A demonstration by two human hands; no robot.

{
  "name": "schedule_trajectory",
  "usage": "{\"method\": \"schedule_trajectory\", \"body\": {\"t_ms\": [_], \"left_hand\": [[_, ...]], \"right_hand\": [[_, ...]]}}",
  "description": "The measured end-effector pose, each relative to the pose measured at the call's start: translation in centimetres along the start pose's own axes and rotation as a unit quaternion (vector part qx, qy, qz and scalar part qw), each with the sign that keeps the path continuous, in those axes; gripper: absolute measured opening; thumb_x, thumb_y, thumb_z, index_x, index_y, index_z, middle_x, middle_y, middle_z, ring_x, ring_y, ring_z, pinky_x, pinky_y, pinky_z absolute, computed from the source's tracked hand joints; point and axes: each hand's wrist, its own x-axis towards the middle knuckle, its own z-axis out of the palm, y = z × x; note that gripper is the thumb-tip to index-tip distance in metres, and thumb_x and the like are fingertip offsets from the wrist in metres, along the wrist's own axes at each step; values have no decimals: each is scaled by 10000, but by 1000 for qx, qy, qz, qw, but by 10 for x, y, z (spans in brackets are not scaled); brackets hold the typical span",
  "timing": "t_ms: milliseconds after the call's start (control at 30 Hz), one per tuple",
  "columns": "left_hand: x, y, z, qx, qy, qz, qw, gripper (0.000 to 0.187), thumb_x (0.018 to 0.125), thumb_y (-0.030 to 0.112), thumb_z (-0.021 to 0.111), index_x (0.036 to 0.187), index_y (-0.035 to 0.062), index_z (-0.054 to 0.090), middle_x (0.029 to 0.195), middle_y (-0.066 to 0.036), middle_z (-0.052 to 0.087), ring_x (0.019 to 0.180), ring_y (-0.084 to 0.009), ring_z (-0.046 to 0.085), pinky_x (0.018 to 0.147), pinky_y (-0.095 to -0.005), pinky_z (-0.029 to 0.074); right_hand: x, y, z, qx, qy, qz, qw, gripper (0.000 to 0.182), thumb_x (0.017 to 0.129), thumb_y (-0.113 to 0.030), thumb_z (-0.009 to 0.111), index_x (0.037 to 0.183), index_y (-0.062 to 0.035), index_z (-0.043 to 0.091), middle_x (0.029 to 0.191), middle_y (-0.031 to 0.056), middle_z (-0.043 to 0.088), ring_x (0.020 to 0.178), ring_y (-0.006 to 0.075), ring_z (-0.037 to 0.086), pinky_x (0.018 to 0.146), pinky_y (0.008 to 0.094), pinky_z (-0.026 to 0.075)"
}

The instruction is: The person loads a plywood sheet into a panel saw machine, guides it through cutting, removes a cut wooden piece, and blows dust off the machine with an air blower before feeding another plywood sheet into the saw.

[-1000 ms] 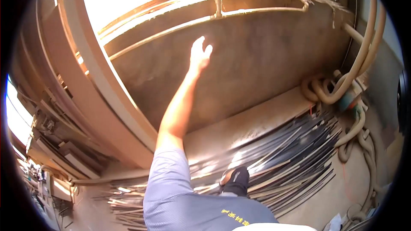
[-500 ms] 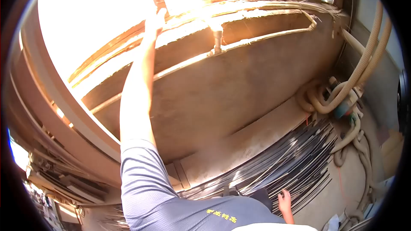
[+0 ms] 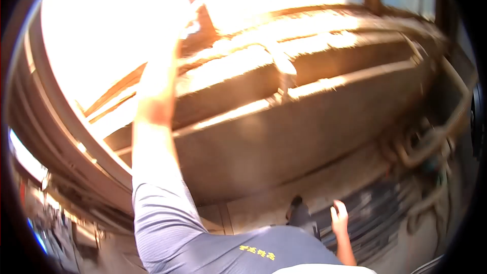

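Observation:
My left arm reaches up into strong glare, and my left hand point(image 3: 193, 18) is at the upright wooden window post point(image 3: 202, 20), its fingers seemingly wrapped round it. Bright light washes out much of that hand. Low on the right, my right hand point(image 3: 339, 215) hangs beside my body with its fingers loosely bent and apart, holding nothing. Behind and below it, a pile of long dark strips point(image 3: 373, 213) lies on the floor, blurred by motion. My dark shoe point(image 3: 297, 202) shows just left of the right hand.
Below the window ledge point(image 3: 228, 78) a pale pipe point(image 3: 324, 86) runs along the wall point(image 3: 264, 147). Ribbed hoses point(image 3: 431, 144) coil at the right. Long curved-looking boards point(image 3: 76, 137) stand at the left. Cluttered items fill the far lower left.
The view has shifted and blurred; window and wall sit lower and further right. My left hand stays at the post. My right hand appears slightly higher, and a shoe has come into sight.

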Motion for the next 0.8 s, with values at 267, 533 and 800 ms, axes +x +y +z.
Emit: {"method": "schedule_trajectory", "body": {"t_ms": [267,533,800], "left_hand": [[126,70,35,77,-84,-25,993,835,948,776,598,678,-2,734,669,-164,710,757,-371,745,795,-455,586],[139,70,36,-2,-126,-67,990,832,951,711,669,529,-2,600,508,-127,582,522,-298,635,634,-454,538],[142,91,47,-71,-119,25,990,755,983,632,654,664,-51,657,618,-240,601,600,-396,637,627,-490,506]], "right_hand": [[225,39,43,-115,-67,-68,989,267,1030,-126,616,1221,39,703,1212,206,718,1088,316,699,963,418,563],[415,-127,139,-98,-129,-197,967,275,1024,-138,624,1230,25,706,1215,200,721,1090,315,702,959,419,567],[425,-185,195,-94,-170,-238,952,282,1019,-150,632,1238,11,708,1218,193,724,1093,315,705,956,419,570]]}}
